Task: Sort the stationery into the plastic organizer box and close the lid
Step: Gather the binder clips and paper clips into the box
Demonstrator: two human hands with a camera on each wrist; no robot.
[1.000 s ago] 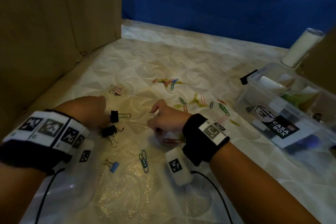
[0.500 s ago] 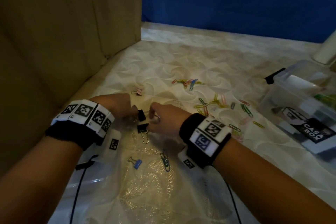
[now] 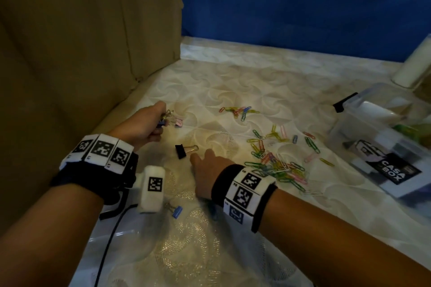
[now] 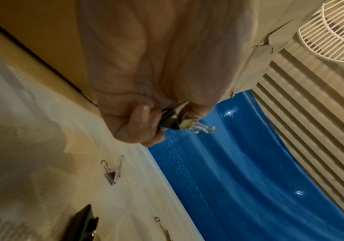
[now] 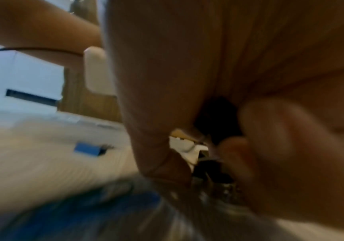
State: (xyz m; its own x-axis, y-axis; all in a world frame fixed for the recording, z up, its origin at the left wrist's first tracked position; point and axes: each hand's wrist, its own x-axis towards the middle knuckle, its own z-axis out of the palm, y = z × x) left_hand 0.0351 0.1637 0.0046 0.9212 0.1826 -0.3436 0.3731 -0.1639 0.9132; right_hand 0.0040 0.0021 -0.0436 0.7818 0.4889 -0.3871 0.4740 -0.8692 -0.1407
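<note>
While the left hand [image 3: 144, 124] grips a bunch of small metal binder clips [image 4: 179, 121], the right hand [image 3: 207, 170] lies on the patterned table cover [image 3: 233, 81], its grip unclear, near a black binder clip [image 3: 182, 151]; the clear plastic organizer box [image 3: 363, 128] sits far right, lid open.

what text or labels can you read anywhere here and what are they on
"CASA BOX": white letters on the black label on the clear plastic organizer box.
Smaller print on that label: too blurred to read.
Wristbands on both wrists: black-and-white square code markers; tiny characters beside them are too small to read.
Left and right wrist views: no text.
</note>
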